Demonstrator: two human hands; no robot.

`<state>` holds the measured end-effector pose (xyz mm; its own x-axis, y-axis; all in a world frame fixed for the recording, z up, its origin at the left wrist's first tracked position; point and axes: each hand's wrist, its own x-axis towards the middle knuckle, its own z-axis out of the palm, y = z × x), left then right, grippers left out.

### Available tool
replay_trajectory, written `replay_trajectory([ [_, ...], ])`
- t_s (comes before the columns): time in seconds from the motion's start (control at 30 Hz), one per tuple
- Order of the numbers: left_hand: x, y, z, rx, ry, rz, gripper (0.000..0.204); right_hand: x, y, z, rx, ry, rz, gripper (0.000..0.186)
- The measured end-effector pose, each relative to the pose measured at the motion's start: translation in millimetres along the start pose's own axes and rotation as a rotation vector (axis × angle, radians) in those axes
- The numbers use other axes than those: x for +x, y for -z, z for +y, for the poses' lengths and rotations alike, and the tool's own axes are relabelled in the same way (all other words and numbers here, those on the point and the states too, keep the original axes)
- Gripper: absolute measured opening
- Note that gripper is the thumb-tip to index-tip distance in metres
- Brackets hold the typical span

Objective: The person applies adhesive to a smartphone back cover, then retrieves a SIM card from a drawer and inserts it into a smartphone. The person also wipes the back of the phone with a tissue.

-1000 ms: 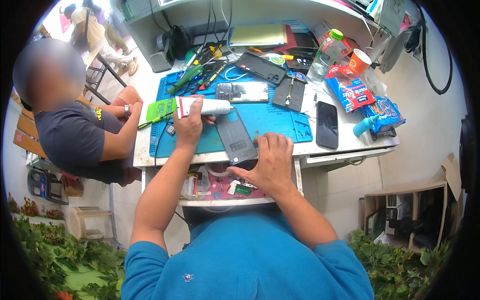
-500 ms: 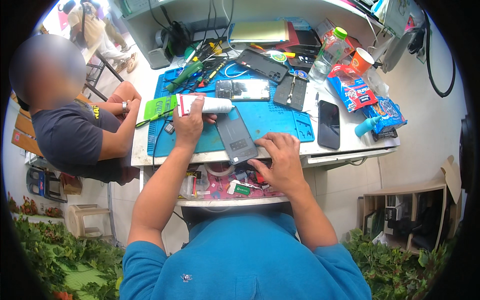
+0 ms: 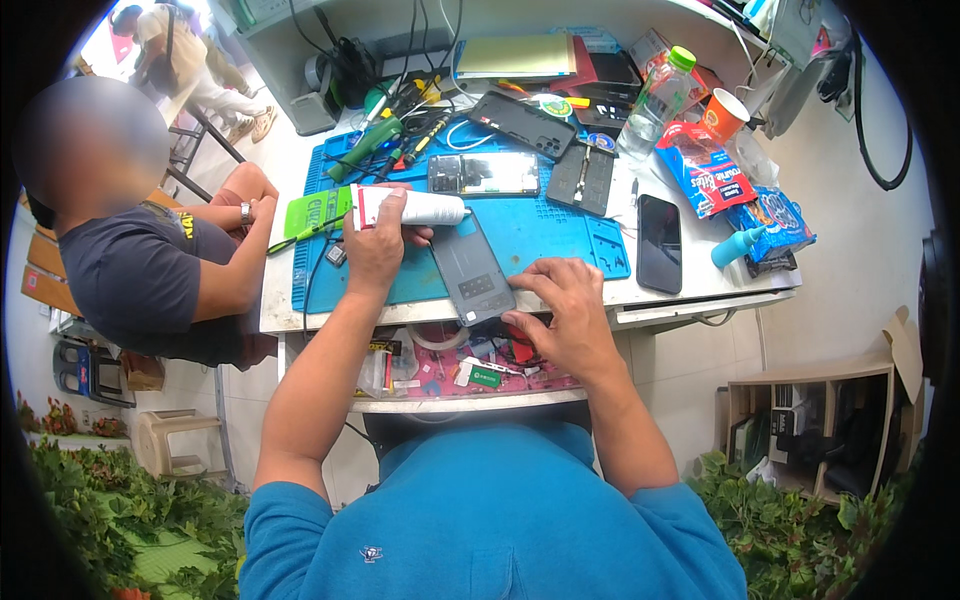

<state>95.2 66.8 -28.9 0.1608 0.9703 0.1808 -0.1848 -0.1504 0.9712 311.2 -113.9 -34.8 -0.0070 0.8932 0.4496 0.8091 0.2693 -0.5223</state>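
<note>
My left hand (image 3: 376, 240) is wrapped round a white tube (image 3: 432, 208) with a red-edged label. The tube lies nearly level, its narrow tip pointing right, just over the far end of a grey phone back cover (image 3: 468, 268). That cover rests aslant on the blue work mat (image 3: 400, 291), its near end reaching past the mat's front edge. With bent fingers, my right hand (image 3: 567, 310) holds the cover by its near right corner, thumb and forefinger at the edge. Beyond the cover, an opened phone (image 3: 484, 176) with exposed inner parts lies on the mat.
Dark phone parts (image 3: 581, 180) and screwdrivers (image 3: 432, 135) lie at the back. On the right are a black phone (image 3: 658, 243), a water bottle (image 3: 655, 110), a paper cup (image 3: 724, 114) and snack packs (image 3: 703, 170). An open drawer (image 3: 470, 385) holds small parts. A person (image 3: 165, 260) sits at left.
Both hands keep their holds. The tube and the cover have barely shifted; my right thumb sits slightly higher along the cover's edge.
</note>
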Motion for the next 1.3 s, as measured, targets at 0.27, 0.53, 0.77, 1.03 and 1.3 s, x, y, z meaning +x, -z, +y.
replay_trajectory([
  [0.27,-0.5,-0.9,1.4,-0.009,0.027,-0.004,0.032,1.4,0.7,0.7,0.001,-0.006,-0.003,0.042],
  [0.53,-1.4,0.1,1.5,-0.004,0.027,-0.031,0.032,1.6,0.8,0.4,0.012,-0.015,-0.001,0.041],
  [0.77,-2.2,-0.7,2.4,0.01,0.016,-0.046,0.031,1.5,1.1,-0.1,0.013,-0.032,-0.01,0.04],
  [1.03,-2.1,-1.5,2.8,0.021,0.006,-0.053,0.031,1.5,0.3,1.1,0.011,-0.034,-0.012,0.04],
  [1.3,-3.6,-1.0,3.4,0.011,0.014,-0.072,0.03,1.8,1.3,0.5,0.016,-0.032,-0.012,0.039],
])
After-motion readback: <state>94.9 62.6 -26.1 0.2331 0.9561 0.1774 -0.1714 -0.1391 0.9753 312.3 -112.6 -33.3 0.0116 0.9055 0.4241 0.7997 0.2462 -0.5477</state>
